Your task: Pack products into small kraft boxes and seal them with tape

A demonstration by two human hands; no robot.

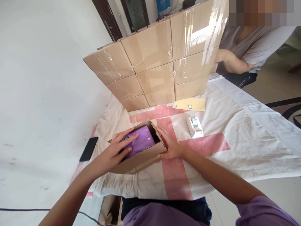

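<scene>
An open cardboard box (137, 164) sits at a slant on the cloth near the table's front edge. Inside it lies a purple package (143, 141), smooth and shiny, with a small white mark near one corner; its lower part is hidden by the box walls. My left hand (117, 147) rests over the box's left end, fingers spread on top of the package. At the other end, my right hand (169, 145) holds the box wall, thumb on the near side and fingers on the far side.
Taped cardboard boxes (155, 75) form a wall behind. A small white device (195, 127) and a yellow card (197, 104) with two small labels lie to the right. At left is a black phone (88, 149) beside the white wall. Another person (244, 53) is at back right.
</scene>
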